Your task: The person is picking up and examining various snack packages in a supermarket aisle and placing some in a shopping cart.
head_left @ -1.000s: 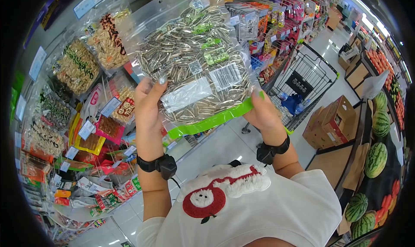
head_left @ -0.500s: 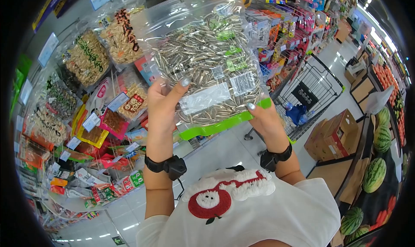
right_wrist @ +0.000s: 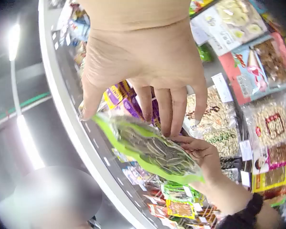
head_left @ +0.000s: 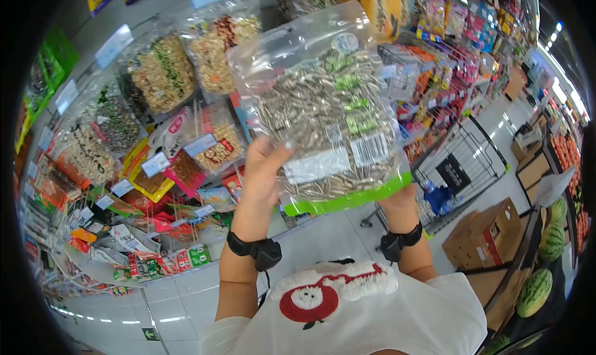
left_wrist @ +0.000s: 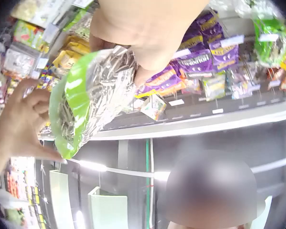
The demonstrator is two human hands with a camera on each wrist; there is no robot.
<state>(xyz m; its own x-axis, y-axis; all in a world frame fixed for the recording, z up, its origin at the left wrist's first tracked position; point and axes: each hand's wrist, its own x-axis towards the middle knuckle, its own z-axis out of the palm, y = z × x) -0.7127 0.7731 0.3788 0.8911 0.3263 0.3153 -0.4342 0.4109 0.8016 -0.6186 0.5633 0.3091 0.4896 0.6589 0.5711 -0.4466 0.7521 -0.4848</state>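
A clear bag of small silvery dried fish [head_left: 329, 119] with a green bottom edge is held up in front of the torso. In the head view my left hand [head_left: 264, 175] grips its lower left side, thumb across the front, fingers behind. My right hand [head_left: 398, 200] is at the lower right corner, partly hidden by the bag. The right wrist view shows that hand [right_wrist: 143, 62] with fingers spread and extended, the thumb tip by the corner of the green edge [right_wrist: 133, 155]. From the left wrist, the bag [left_wrist: 95, 90] appears with its bottom facing the camera.
Shelves of packaged dried foods [head_left: 158, 76] fill the left. A shopping cart [head_left: 469, 162] holding a dark blue item stands to the right. Cardboard boxes [head_left: 487, 234] and a produce stand with watermelons [head_left: 535, 293] lie farther right. Colourful snack packets [head_left: 462, 26] hang beyond the bag.
The bag and both hands have shifted right and lower in the head view, as have the shelves. The right thumb, earlier on the bag's front, no longer shows there.
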